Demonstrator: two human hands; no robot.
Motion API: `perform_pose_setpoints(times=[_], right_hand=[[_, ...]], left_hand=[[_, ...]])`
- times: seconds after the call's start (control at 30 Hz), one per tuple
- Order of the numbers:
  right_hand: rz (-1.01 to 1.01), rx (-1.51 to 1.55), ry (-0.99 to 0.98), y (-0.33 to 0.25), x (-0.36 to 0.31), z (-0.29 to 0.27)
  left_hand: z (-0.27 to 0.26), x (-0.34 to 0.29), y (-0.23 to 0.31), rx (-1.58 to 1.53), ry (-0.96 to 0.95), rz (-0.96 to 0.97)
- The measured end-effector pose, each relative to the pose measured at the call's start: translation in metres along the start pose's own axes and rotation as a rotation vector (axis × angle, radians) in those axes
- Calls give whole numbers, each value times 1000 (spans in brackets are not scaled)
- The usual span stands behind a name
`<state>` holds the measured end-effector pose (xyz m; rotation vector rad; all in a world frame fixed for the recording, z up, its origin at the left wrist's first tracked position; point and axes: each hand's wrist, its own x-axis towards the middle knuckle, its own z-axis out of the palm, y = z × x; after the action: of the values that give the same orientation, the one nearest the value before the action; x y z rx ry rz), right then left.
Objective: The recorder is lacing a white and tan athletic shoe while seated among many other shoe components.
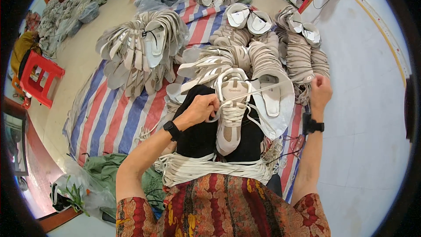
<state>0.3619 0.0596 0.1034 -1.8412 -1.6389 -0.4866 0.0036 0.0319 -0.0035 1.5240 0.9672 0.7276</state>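
Note:
A beige and white sneaker upper [230,137] lies on my black-clad lap, its toe toward me and laces threaded across its front. My left hand [200,109] is closed at the left side of its lace opening, pinching the pale shoelace [256,91]. Off to the right, my right hand [321,91] is raised in a fist around the lace's other stretch, which runs taut between the shoe and this hand. Another lace end hangs loose at the shoe's right side. A thick bundle of white laces [210,171] lies across my lap.
Stacked shoe uppers [272,57] stand just ahead, beside a white sole-shaped piece [271,96]. Another heap of uppers [136,48] sits left on a striped sheet [118,118]. A red plastic stool [41,79] is far left; green cloth [103,169] lies near left.

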Motion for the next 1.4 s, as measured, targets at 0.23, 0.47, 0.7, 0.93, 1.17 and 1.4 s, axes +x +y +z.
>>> perform_pose_setpoints(times=[0.23, 0.47, 0.7, 0.93, 1.17, 1.4], right_hand=[[-656, 339, -197, -73, -61, 46], [-766, 342, -341, -126, -86, 55], [-645, 253, -221, -105, -59, 51], [-878, 324, -254, -132, -80, 57], [-792, 393, -239, -129, -80, 61], [-140, 640, -336, -74, -58, 62]], left_hand=[[3, 0, -15, -410, -22, -205], [-6, -20, -14, -615, -46, -455], [5, -16, -2, -758, 47, -434], [10, -17, -12, -1117, 157, -344], [17, -15, -23, -1378, 131, -147], [14, -31, -3, -1062, 330, -359]])
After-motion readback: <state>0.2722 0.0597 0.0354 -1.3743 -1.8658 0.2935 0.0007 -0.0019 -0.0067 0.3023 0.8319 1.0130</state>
